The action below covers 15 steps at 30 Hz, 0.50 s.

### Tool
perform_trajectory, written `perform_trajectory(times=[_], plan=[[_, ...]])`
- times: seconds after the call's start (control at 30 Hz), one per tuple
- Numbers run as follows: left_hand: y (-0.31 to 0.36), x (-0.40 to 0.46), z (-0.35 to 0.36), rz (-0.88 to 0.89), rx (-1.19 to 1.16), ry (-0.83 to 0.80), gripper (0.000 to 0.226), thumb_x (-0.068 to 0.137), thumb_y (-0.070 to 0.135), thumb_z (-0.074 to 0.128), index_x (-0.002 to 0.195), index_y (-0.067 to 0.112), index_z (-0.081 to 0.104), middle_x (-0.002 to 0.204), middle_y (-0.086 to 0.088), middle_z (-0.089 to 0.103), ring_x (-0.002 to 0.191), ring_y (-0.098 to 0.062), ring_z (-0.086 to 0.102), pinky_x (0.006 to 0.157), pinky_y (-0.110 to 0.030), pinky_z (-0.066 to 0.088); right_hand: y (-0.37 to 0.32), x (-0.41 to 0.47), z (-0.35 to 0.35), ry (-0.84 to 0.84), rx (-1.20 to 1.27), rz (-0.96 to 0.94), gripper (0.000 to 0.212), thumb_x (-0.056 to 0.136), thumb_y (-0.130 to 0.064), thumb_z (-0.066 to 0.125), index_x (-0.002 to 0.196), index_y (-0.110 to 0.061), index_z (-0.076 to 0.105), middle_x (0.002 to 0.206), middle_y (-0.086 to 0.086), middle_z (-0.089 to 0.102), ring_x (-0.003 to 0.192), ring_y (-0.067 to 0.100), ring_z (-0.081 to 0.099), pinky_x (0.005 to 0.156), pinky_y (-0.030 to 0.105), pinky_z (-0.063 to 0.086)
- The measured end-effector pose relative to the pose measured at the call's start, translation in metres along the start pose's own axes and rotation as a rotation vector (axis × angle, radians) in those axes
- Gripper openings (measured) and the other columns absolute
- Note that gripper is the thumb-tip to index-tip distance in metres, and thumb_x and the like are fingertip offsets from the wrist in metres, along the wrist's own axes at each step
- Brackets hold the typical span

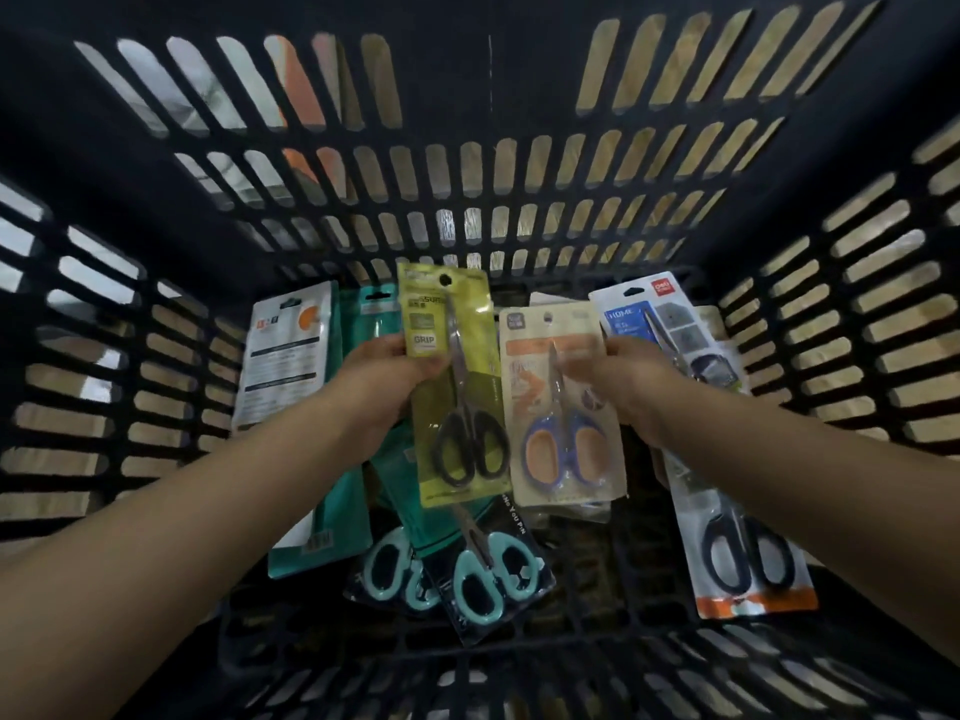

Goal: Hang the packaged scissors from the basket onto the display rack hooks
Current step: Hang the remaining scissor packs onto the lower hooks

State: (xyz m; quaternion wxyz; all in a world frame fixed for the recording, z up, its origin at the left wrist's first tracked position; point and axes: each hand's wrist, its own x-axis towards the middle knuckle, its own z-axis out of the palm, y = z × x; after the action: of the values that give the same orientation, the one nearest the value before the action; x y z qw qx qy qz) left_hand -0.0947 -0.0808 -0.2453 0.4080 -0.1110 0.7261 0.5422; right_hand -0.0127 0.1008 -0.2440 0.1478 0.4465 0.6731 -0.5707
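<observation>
I look down into a dark slotted basket (483, 210). My left hand (382, 389) grips a yellow-green pack of black-handled scissors (460, 407) by its left edge, held upright. My right hand (631, 381) pinches a beige pack of blue-and-orange scissors (563, 418) at its right edge. Both packs are raised above the others in the basket. No display rack is in view.
More packs lie on the basket floor: a white and blue pack of dark scissors (727, 485) on the right, teal-handled scissors (493, 569) below the middle, a teal pack (332, 517) and a white pack (288, 350) on the left. The basket walls close in on every side.
</observation>
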Motion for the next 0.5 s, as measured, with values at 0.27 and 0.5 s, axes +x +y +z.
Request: perform_trajectory(times=[0.27, 0.5], plan=[[0.009, 0.000, 0.025, -0.108, -0.026, 0.177, 0.023, 0.098, 0.007, 0.046, 0.082, 0.016, 0.060, 0.098, -0.014, 0.067, 0.087, -0.029, 0.065, 0.083, -0.042, 0.055, 0.005, 0.014, 0.000, 0.022, -0.014, 0.069, 0.024, 0.094, -0.007, 0.048, 0.115, 0.002, 0.055, 0.100, 0.019, 0.059, 0.082, 0.027, 0.055, 0.059, 0.031, 0.045], [0.050, -0.072, 0.020, -0.179, 0.078, 0.209, 0.011, 0.095, 0.016, 0.054, 0.089, 0.014, 0.063, 0.102, -0.012, 0.067, 0.089, -0.028, 0.065, 0.086, -0.042, 0.054, -0.030, -0.068, -0.029, 0.004, -0.034, 0.151, 0.011, 0.095, -0.009, 0.046, 0.101, -0.007, 0.056, 0.091, 0.010, 0.062, 0.085, 0.026, 0.062, 0.072, 0.036, 0.051]])
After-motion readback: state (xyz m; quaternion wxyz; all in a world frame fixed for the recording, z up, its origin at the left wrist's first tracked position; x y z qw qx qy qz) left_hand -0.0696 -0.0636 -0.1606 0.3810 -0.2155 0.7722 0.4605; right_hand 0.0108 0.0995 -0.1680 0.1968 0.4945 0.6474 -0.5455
